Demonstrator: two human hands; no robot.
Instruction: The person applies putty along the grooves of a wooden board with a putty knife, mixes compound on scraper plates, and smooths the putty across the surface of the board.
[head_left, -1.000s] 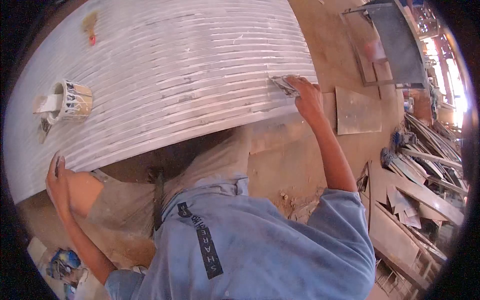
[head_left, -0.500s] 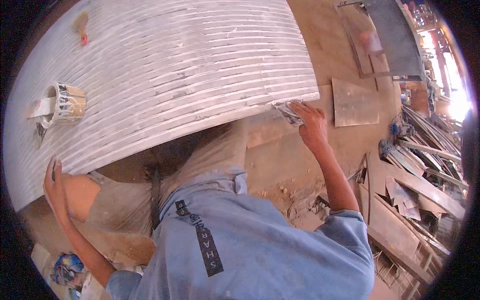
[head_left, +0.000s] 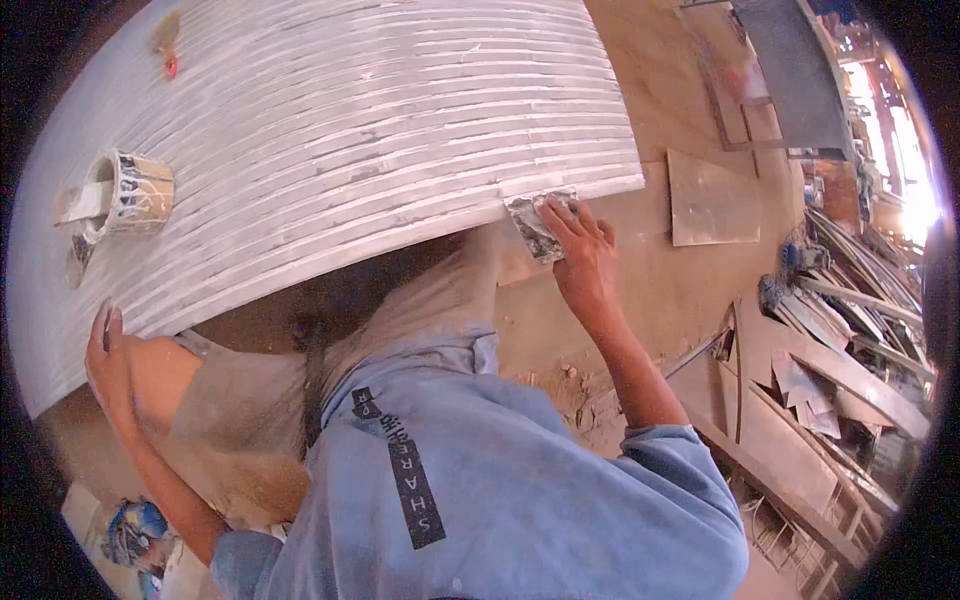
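A large ribbed panel (head_left: 340, 140), coated white, lies in front of me. My right hand (head_left: 582, 252) grips a white-smeared scraper (head_left: 535, 226) at the panel's near right edge, blade against the rim. My left hand (head_left: 103, 350) rests on the panel's near left edge, fingers bent over it. A small tin (head_left: 135, 192) with a stick in it stands on the panel at the left.
A small red and brown object (head_left: 167, 42) lies on the panel's far left. A flat board (head_left: 712, 200) lies on the sandy floor to the right. Stacked planks and scrap (head_left: 840, 370) fill the right side. A framed dark sheet (head_left: 790, 70) lies at the upper right.
My right hand has drawn the scraper from the panel's surface down to its near edge and leftward along it. My left hand has stayed on the left edge.
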